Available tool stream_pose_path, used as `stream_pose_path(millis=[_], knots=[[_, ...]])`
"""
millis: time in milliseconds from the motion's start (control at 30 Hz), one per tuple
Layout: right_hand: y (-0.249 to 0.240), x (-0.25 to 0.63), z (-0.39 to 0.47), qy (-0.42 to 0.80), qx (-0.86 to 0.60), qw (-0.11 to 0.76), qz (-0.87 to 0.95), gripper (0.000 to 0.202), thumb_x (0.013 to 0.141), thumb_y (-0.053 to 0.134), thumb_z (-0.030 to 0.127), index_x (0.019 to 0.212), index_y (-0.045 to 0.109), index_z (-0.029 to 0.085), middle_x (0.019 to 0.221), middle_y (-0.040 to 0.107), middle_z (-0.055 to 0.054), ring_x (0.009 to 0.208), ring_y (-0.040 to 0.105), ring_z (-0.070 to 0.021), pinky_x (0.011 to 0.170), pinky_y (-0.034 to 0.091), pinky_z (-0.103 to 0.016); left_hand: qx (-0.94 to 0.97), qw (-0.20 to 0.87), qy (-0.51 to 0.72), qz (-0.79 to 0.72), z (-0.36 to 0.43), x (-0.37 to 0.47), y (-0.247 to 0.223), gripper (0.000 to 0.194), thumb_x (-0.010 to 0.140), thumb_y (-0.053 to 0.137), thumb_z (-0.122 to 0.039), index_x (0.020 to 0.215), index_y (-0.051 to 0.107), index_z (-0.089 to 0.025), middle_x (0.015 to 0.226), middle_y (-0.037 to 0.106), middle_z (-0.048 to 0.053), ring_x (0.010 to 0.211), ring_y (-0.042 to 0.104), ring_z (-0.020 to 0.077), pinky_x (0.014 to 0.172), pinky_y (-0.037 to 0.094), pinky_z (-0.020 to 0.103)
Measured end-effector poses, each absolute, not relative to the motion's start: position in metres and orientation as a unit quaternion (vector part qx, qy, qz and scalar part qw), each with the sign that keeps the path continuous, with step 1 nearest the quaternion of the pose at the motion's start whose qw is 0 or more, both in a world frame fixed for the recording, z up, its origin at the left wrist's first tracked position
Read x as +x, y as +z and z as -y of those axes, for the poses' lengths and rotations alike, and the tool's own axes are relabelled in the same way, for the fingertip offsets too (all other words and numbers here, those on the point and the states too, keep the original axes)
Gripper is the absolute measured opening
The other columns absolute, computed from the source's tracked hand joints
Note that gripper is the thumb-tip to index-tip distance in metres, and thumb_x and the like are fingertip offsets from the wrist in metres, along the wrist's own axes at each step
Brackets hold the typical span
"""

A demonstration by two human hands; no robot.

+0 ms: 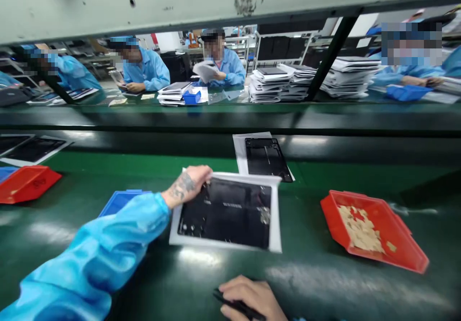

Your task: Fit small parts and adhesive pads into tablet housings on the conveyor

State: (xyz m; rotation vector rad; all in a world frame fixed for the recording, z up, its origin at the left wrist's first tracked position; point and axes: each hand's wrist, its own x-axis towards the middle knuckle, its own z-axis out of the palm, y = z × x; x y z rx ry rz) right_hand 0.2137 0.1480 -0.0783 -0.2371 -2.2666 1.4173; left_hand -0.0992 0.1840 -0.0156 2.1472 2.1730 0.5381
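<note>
My left hand (190, 183), in a blue sleeve, is closed on the upper left edge of a white sheet (275, 215) with a black panel (226, 215) on it. The panel has small silvery parts along its edges and a pale line of marks near its middle. Close to the bottom of the view, my right hand (252, 298) holds a black pen-like tool (239, 305), apart from the panel. A second black panel (266, 157) lies on another white sheet just behind the first.
A red tray (392, 234) of beige pieces stands at right. At left are a blue tray (120, 202) and a red tray (32, 182). Across the bench, people in blue work beside stacked panels (270, 86). A beam (201, 4) spans the top.
</note>
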Motion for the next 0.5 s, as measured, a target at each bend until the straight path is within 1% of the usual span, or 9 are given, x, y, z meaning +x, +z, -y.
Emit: stream_pose_path(millis=[33, 167, 233, 300, 333, 367, 400, 433, 500], knots=[[-0.083, 0.211, -0.150, 0.530, -0.116, 0.226, 0.809, 0.016, 0.081, 0.064, 0.011, 0.094, 0.061, 0.021, 0.099, 0.066, 0.003, 0.087, 0.064, -0.0109, 0.080, 0.047, -0.017, 0.686, 0.006, 0.177, -0.705, -0.193, -0.122, -0.003, 0.024, 0.097, 0.037, -0.026, 0.096, 0.059, -0.015, 0.089, 0.063, 0.005, 0.086, 0.058, 0.0165, 0.078, 0.042, 0.026], [-0.097, 0.202, -0.158, 0.553, -0.207, 0.188, 0.785, 0.013, 0.076, 0.059, 0.011, 0.085, 0.063, 0.018, 0.082, 0.064, 0.001, 0.071, 0.059, -0.0111, 0.063, 0.043, -0.018, 0.640, -0.036, 0.191, -0.744, -0.222, -0.199, 0.035, 0.030, 0.095, 0.039, -0.025, 0.098, 0.064, -0.008, 0.095, 0.062, 0.008, 0.096, 0.054, 0.0197, 0.091, 0.040, 0.032], [-0.104, 0.201, -0.159, 0.556, -0.223, 0.171, 0.782, 0.013, 0.074, 0.058, 0.012, 0.084, 0.064, 0.017, 0.078, 0.063, 0.001, 0.064, 0.056, -0.0104, 0.057, 0.039, -0.018, 0.603, -0.063, 0.210, -0.767, -0.231, -0.222, 0.046, 0.033, 0.095, 0.039, -0.023, 0.113, 0.060, -0.005, 0.112, 0.058, 0.010, 0.116, 0.044, 0.0256, 0.104, 0.027, 0.045], [-0.111, 0.201, -0.160, 0.570, -0.233, 0.162, 0.771, 0.013, 0.073, 0.057, 0.015, 0.084, 0.064, 0.017, 0.077, 0.062, 0.000, 0.061, 0.054, -0.0098, 0.053, 0.037, -0.017, 0.564, -0.088, 0.240, -0.785, -0.236, -0.232, 0.052, 0.039, 0.094, 0.044, -0.022, 0.128, 0.051, -0.006, 0.132, 0.047, 0.014, 0.132, 0.025, 0.0324, 0.109, 0.006, 0.057], [-0.113, 0.201, -0.160, 0.580, -0.240, 0.156, 0.763, 0.013, 0.074, 0.057, 0.016, 0.085, 0.064, 0.016, 0.077, 0.062, -0.001, 0.060, 0.054, -0.0096, 0.053, 0.037, -0.017, 0.550, -0.093, 0.257, -0.789, -0.236, -0.231, 0.054, 0.043, 0.093, 0.046, -0.022, 0.133, 0.047, -0.008, 0.138, 0.042, 0.014, 0.135, 0.018, 0.0335, 0.108, -0.001, 0.059], [-0.115, 0.200, -0.160, 0.590, -0.245, 0.148, 0.755, 0.013, 0.074, 0.058, 0.018, 0.086, 0.064, 0.016, 0.078, 0.062, -0.002, 0.060, 0.055, -0.0096, 0.052, 0.037, -0.017, 0.542, -0.088, 0.274, -0.790, -0.236, -0.226, 0.055, 0.044, 0.093, 0.045, -0.023, 0.135, 0.046, -0.010, 0.141, 0.040, 0.014, 0.137, 0.015, 0.0328, 0.109, -0.003, 0.058], [-0.116, 0.200, -0.161, 0.602, -0.250, 0.136, 0.746, 0.014, 0.075, 0.058, 0.020, 0.086, 0.064, 0.015, 0.077, 0.062, -0.002, 0.059, 0.055, -0.0095, 0.051, 0.037, -0.016, 0.542, -0.072, 0.287, -0.786, -0.233, -0.216, 0.054, 0.043, 0.094, 0.043, -0.024, 0.135, 0.046, -0.012, 0.140, 0.041, 0.013, 0.137, 0.017, 0.0311, 0.111, -0.001, 0.056], [-0.115, 0.200, -0.161, 0.612, -0.257, 0.123, 0.738, 0.014, 0.076, 0.059, 0.022, 0.086, 0.065, 0.015, 0.077, 0.062, -0.003, 0.058, 0.055, -0.0093, 0.051, 0.037, -0.016, 0.549, -0.045, 0.298, -0.780, -0.227, -0.200, 0.052, 0.040, 0.096, 0.039, -0.027, 0.133, 0.049, -0.014, 0.137, 0.045, 0.012, 0.135, 0.025, 0.0285, 0.113, 0.008, 0.052], [-0.111, 0.200, -0.162, 0.627, -0.276, 0.101, 0.722, 0.016, 0.077, 0.061, 0.027, 0.085, 0.066, 0.014, 0.072, 0.061, -0.003, 0.055, 0.054, -0.0092, 0.050, 0.036, -0.016, 0.576, 0.034, 0.306, -0.757, -0.207, -0.155, 0.043, 0.038, 0.098, 0.034, -0.032, 0.124, 0.057, -0.017, 0.127, 0.055, 0.008, 0.122, 0.046, 0.0228, 0.108, 0.031, 0.040]])
